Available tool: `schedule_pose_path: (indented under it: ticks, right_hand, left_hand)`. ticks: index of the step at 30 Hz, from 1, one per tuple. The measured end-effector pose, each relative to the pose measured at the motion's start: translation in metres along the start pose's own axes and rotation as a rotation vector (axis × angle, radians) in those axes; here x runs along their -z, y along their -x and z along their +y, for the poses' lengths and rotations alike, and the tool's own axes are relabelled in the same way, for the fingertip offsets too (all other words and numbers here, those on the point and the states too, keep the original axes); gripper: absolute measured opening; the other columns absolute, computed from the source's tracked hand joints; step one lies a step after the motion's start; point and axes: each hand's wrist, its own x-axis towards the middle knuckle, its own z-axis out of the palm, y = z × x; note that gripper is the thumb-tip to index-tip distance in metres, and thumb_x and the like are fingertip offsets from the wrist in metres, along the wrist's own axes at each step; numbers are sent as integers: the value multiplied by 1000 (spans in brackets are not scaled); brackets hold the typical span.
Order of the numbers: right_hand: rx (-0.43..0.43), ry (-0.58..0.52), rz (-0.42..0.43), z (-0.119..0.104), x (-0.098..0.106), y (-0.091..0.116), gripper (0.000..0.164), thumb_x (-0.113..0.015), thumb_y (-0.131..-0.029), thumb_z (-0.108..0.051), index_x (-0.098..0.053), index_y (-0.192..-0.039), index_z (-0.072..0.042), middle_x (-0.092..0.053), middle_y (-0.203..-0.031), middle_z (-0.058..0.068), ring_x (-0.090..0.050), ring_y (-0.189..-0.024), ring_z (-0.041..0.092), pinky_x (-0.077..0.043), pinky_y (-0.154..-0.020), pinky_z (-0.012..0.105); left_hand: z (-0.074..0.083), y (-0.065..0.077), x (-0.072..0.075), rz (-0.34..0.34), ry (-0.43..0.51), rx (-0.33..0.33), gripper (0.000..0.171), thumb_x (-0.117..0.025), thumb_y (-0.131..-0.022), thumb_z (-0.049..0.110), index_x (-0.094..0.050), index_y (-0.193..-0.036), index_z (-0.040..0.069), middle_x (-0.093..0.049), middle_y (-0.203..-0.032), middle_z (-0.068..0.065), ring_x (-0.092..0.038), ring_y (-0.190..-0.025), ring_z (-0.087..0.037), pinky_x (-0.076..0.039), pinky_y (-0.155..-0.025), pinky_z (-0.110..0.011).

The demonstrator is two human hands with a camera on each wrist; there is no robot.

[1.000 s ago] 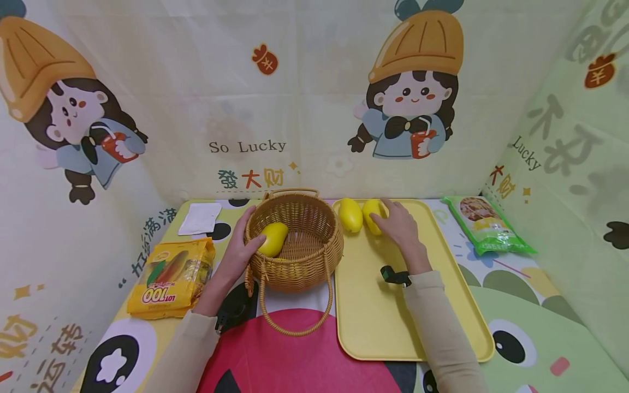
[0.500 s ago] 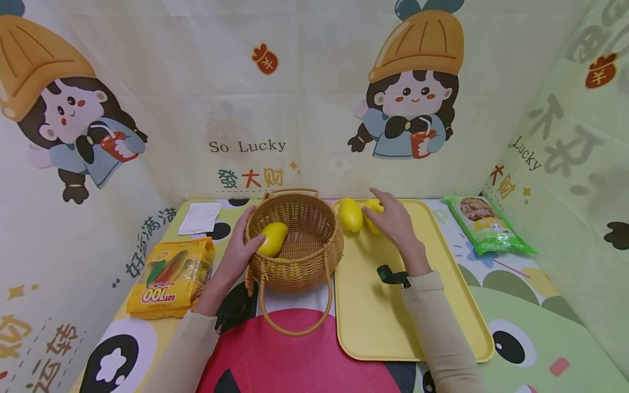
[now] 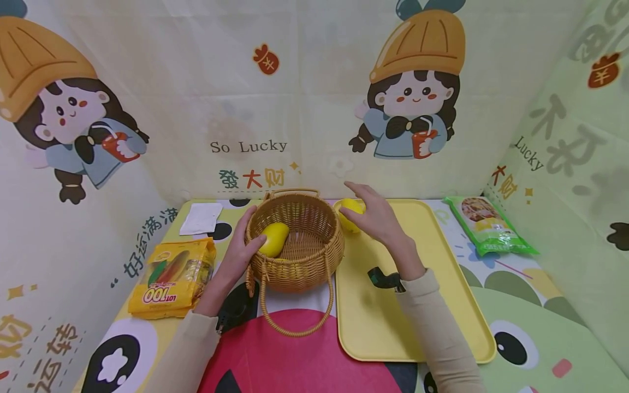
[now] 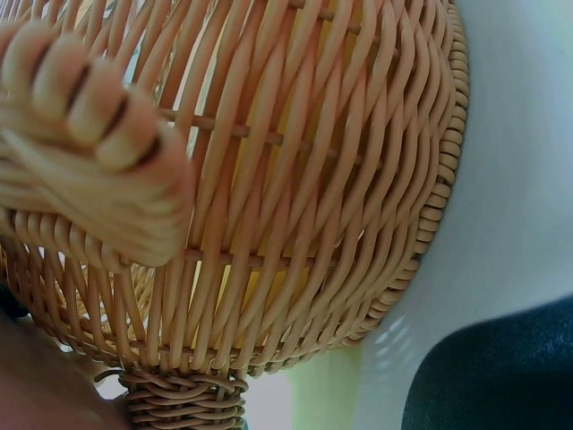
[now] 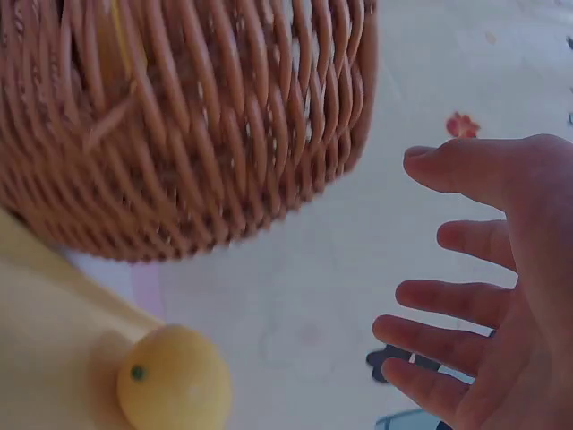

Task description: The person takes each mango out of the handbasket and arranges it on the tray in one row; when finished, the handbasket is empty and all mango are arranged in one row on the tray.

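Note:
A round wicker basket (image 3: 300, 277) stands in the middle, its handle (image 3: 296, 334) folded down toward me. My left hand (image 3: 239, 246) grips the basket's left side, thumb over the rim beside a yellow oval fruit (image 3: 277, 239) lying inside. The basket's weave (image 4: 304, 179) fills most of the left wrist view. To the right, my right hand (image 3: 375, 218) is over the far end of the yellow tray (image 3: 393, 322), fingers spread and holding nothing. It partly covers another yellow fruit (image 3: 349, 206) on the tray. The right wrist view shows one fruit (image 5: 175, 381) there, away from the extended fingers (image 5: 448, 300).
At the left lie a yellow snack bag (image 3: 169, 278) and a small white packet (image 3: 200, 218). A green snack bag (image 3: 491, 224) lies right of the tray. A printed cloth wall (image 3: 314, 120) rises right behind the table.
My right hand has left the right-hand fruit on the tray and moved left toward the other one and the basket, hiding the right-hand fruit. My left hand stays on the basket.

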Motion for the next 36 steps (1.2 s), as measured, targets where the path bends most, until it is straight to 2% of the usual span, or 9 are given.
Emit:
schedule_pose_path:
  ticks: [5,12,17,23,29,32,36]
  right_hand:
    - [76,-10,-57,-21,-4,-2,68,-70,-90,-43,-44,-150,-27,-50,-150,4,-48,-137,28,-44,-108,53]
    - [130,-44,-169,-42,-14,0,66,-71,-89,-42,-47,-149,-28,-54,-144,3,-55,-129,26,-49,-103,50]
    - [184,1,-258,-55,-21,-2,64,-70,-90,-41,-49,-148,-24,-54,-145,5,-51,-133,25,-46,-108,47]
    - [234,85,-417,-71,-31,-9,62,-70,-90,-41,-51,-146,-21,-56,-144,3,-52,-133,22,-47,-108,41]
    - [275,154,-575,-87,-42,-18,59,-68,-90,-40,-54,-144,-20,-58,-144,-2,-50,-137,20,-41,-114,40]
    - [289,168,-666,-92,-49,-21,59,-68,-90,-40,-55,-143,-19,-58,-143,0,-54,-132,20,-43,-112,39]
    - [299,131,-773,-97,-55,-24,55,-68,-92,-36,-56,-142,-16,-64,-134,5,-61,-118,21,-49,-102,37]
  left_hand:
    - [-2,0,0,0,6,7,74,-56,-96,29,-16,-159,33,-14,-165,-2,-25,-149,-37,-31,-116,-61]
    - [-3,0,-1,-3,5,5,74,-55,-97,26,-15,-159,30,-13,-166,-4,-25,-149,-38,-31,-116,-61]
    - [-1,-2,-3,-12,3,-14,72,-55,-98,25,-16,-159,32,-14,-165,-2,-25,-149,-34,-30,-117,-59]
    - [0,-2,-2,-11,1,-13,72,-55,-98,28,-17,-158,33,-15,-165,-1,-25,-149,-33,-31,-117,-59]
    - [-1,-2,1,-5,2,-14,72,-55,-98,27,-16,-159,33,-14,-165,-2,-27,-148,-35,-32,-117,-58]
    - [0,-1,1,-12,4,-6,71,-55,-99,30,-16,-158,35,-14,-165,0,-27,-148,-35,-32,-116,-58]
    - [1,1,1,-11,2,5,72,-55,-98,31,-16,-158,36,-14,-165,0,-27,-149,-36,-33,-116,-59]
